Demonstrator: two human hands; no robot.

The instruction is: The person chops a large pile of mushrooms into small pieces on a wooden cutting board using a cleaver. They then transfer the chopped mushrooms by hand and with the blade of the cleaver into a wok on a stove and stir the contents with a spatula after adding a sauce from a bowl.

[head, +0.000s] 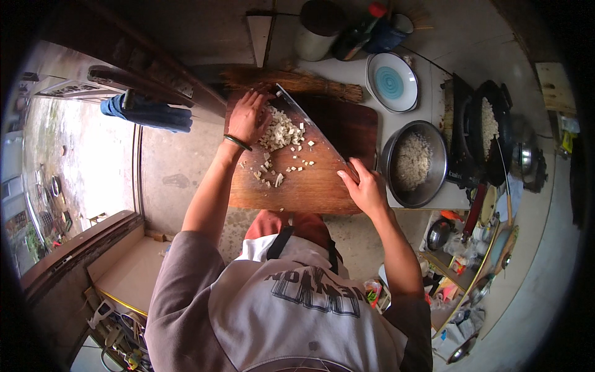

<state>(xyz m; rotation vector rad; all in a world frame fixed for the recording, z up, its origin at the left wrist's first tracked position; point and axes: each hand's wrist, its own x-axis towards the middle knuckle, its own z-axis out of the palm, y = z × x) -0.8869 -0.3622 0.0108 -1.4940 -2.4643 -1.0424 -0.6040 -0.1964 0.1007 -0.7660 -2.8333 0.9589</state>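
Observation:
My right hand (367, 188) grips the wooden handle of a kitchen knife (310, 123), whose long blade slants up and left over a wooden cutting board (320, 186). Near the blade's far end is my left hand (251, 114), palm down at the board's upper left, beside a heap of diced white food (281, 132); whether its fingers touch the blade cannot be told. Loose cubes lie scattered below the heap. Right of the board stands a metal bowl (393, 186) holding pale, finely chopped food (413, 162).
A whisk broom (344, 90) lies behind the board. Beyond are a white and blue plate (390, 83), a lidded container (311, 44) and a bottle (353, 39). At right, a wok (504, 125) with pale food and a utensil sits on a stove (458, 135).

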